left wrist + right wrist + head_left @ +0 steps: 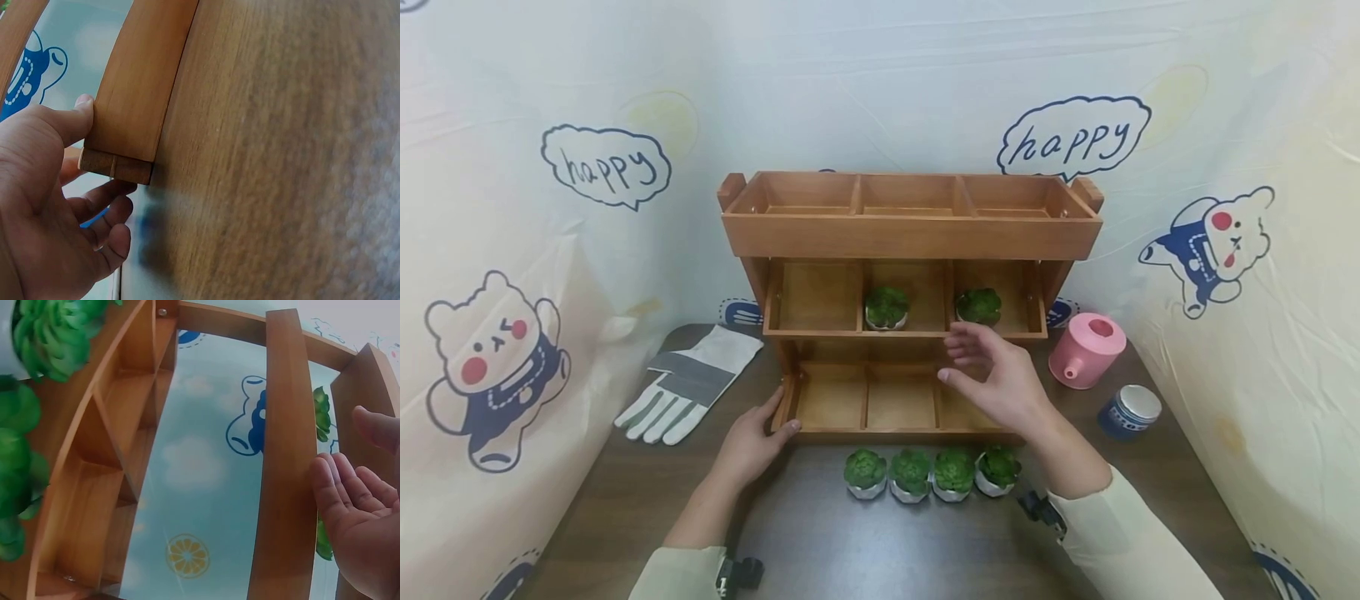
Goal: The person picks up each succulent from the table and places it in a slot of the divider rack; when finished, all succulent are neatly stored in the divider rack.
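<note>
A three-tier wooden planter shelf (913, 237) stands on the table, each tier split into three compartments. My left hand (751, 444) holds the left end of its bottom tier, thumb (80, 119) on the front board and fingers round the end. In front of the middle tier's right side is my right hand (996, 375), its fingers loosely bent with nothing between them. Just beyond those fingers a potted succulent (979, 307) sits in the middle tier's right compartment. Another succulent (887, 307) occupies the middle compartment beside it.
Several potted succulents (911, 472) line up on the table before the shelf. A pink watering can (1087, 350) and a blue jar with a pale lid (1130, 412) stand to the right. Grey-and-white gloves (692, 383) lie left. Printed cloth (880, 92) hangs behind.
</note>
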Available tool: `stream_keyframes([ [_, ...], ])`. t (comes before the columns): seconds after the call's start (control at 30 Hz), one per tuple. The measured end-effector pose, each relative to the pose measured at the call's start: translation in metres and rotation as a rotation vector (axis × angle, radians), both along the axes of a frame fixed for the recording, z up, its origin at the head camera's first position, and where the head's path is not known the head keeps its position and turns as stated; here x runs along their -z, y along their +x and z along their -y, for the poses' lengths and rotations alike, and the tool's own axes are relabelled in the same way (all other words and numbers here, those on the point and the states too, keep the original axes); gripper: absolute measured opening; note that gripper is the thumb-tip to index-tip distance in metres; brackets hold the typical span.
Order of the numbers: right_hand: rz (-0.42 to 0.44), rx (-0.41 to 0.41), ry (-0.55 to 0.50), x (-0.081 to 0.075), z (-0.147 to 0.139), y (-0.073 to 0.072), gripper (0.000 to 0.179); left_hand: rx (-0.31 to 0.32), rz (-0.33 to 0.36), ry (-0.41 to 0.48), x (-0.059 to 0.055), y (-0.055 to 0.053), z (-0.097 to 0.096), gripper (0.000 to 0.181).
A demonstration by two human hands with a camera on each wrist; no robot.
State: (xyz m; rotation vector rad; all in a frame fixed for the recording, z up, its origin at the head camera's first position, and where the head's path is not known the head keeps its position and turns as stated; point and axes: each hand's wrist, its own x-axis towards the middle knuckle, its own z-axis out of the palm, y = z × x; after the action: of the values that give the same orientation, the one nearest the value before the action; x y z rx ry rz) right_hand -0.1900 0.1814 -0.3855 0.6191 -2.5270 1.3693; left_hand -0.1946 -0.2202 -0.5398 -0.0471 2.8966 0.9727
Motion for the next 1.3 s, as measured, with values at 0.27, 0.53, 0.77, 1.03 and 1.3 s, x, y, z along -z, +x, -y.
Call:
stream_keyframes([
  [0.27, 0.035, 0.018, -0.005, 0.009, -0.009, 0.009, 0.060, -0.001, 0.013, -0.001, 0.000, 0.000, 0.001, 0.081],
  [0.53, 0.048, 0.036, 0.020, 0.026, -0.018, 0.017, 0.057, -0.005, 0.022, -0.001, 0.000, 0.000, 0.001, 0.081],
  [0.77, 0.024, 0.047, 0.020, 0.036, -0.025, 0.023, 0.057, 0.001, 0.003, 0.004, 0.002, -0.001, 0.002, 0.081],
  [1.03, 0.030, 0.082, 0.057, 0.049, -0.035, 0.031, 0.057, -0.006, 0.009, 0.016, 0.002, 0.000, 0.002, 0.080],
  [1.3, 0.093, 0.106, 0.059, 0.062, -0.047, 0.038, 0.057, -0.013, 0.025, 0.023, 0.000, 0.000, 0.001, 0.081],
])
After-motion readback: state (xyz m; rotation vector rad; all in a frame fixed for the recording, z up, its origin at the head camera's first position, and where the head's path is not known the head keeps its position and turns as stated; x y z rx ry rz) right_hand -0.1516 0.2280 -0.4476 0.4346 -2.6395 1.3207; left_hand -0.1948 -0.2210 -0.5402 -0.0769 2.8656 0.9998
